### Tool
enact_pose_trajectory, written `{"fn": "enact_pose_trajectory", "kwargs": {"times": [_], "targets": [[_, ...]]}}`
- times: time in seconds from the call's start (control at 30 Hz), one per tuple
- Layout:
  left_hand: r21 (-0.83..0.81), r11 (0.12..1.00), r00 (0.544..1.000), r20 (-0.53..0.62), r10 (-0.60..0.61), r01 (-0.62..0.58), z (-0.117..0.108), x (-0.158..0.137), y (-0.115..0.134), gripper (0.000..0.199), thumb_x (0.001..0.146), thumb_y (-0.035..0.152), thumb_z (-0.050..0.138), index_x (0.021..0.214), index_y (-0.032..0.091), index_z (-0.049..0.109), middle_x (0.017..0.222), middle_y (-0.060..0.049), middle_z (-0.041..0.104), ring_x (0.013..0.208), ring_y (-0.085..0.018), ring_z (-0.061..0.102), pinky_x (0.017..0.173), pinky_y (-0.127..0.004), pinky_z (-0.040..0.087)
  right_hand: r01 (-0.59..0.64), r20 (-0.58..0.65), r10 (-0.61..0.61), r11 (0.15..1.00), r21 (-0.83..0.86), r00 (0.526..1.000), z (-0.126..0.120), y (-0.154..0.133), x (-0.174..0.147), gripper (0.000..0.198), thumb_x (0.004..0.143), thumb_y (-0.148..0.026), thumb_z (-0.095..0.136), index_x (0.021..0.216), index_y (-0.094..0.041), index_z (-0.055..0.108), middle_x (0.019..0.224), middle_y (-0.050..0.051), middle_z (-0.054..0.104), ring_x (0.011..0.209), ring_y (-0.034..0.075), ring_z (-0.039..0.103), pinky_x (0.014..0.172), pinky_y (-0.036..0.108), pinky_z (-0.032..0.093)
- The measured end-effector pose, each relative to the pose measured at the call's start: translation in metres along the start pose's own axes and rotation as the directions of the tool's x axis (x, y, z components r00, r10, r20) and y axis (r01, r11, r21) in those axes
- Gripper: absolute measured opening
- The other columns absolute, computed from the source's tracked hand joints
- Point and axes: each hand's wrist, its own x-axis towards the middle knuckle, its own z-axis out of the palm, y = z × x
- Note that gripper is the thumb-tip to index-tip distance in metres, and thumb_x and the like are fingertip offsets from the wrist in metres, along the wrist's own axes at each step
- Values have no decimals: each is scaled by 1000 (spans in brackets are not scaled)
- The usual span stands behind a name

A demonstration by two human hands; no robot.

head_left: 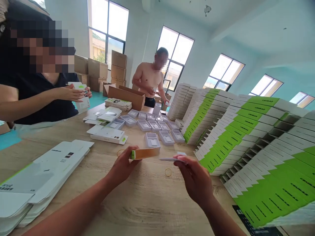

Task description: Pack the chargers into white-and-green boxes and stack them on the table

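Observation:
In my left hand (126,162) is a small flat box (147,153) with an orange-brown face and a green and white end, gripped by that end over the table. My right hand (194,175) pinches a thin white flat piece (169,159), seen nearly edge-on and pointing toward the box. A small gap separates the two. Beneath them on the wood-grain table lies a yellow rubber band (168,172). Just beyond my hands stand several white trays (152,140) with pale inserts.
Tall stacks of white and green boxes (236,134) line the right side. Flattened cartons (56,167) are piled at left, with more folded boxes (108,133) farther back. A co-worker (36,91) at left handles a white box; another person (150,78) stands behind an open cardboard carton (128,96).

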Motion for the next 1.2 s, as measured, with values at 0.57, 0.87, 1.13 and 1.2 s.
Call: {"fn": "enact_pose_trajectory", "kwargs": {"times": [0.57, 0.87, 1.13, 1.2], "targets": [[-106, 982, 967, -183, -175, 157, -2, 7, -19, 40, 91, 46, 65, 123, 24, 53, 116, -8, 70, 108, -27, 67, 95, -42, 51, -97, 392, 295, 886, -453, 871, 127, 67, 47, 38, 90, -22, 63, 127, -16, 66, 133, 17, 67, 129, 33, 58, 107, 48, 46], [-170, 978, 943, -288, -165, 119, -19, 16, -2, 32, 84, 41, 67, 104, 25, 48, 125, -9, 66, 118, -25, 65, 100, -39, 50, 24, 697, 301, 909, -416, 651, 88, 5, 4, 68, 86, -49, 70, 148, -29, 51, 157, 12, 47, 144, 39, 40, 113, 57, 31], [-115, 988, 985, -128, -116, 102, -21, 10, 4, 36, 79, 28, 64, 114, 24, 56, 121, -7, 72, 109, -25, 70, 94, -39, 54, -116, 681, 494, 845, -521, 541, 70, 19, -10, 87, 83, -45, 69, 160, -35, 30, 170, 14, 22, 150, 42, 29, 115, 64, 22], [-93, 993, 992, -96, -78, 69, -20, 9, 2, 44, 79, 26, 62, 123, 23, 59, 127, -7, 70, 116, -25, 67, 100, -40, 52, -164, 665, 523, 835, -525, 533, 62, 15, -15, 90, 80, -33, 69, 161, -29, 29, 168, 17, 26, 151, 41, 29, 115, 65, 23]]}}
